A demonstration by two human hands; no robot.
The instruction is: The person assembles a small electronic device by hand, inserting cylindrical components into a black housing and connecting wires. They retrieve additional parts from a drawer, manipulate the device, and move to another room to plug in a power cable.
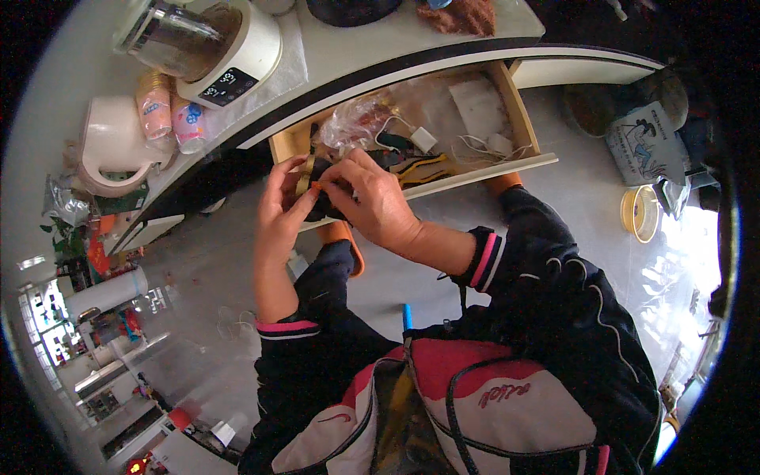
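The jacket [514,396], black with red and pale panels, lies nearest the camera. Beyond it both hands meet above the near left corner of a pulled-out wooden drawer [526,119]. The left hand [279,207] curls its fingers along the outer side of a dark roundish thing [318,168] with a tan band [304,179]; its thumb presses from the near side. The right hand [376,202] brings thumb and forefinger together at an orange bit [317,185] beside that thumb, seemingly pinching it. The fingers hide much of the held thing, so its exact kind cannot be told.

It looks light enough for fingertips alone. The band seems fairly stiff, so its outer rim offers the left hand a sound hold; the orange bit, being tiny, calls for a fine pinch and could slip. Nothing suggests that it is fragile.

Along the drawer's front edge, right of the hands, lie yellow-handled pliers [423,164]; a crumpled clear bag [356,125] and a white charger [423,140] sit farther back.
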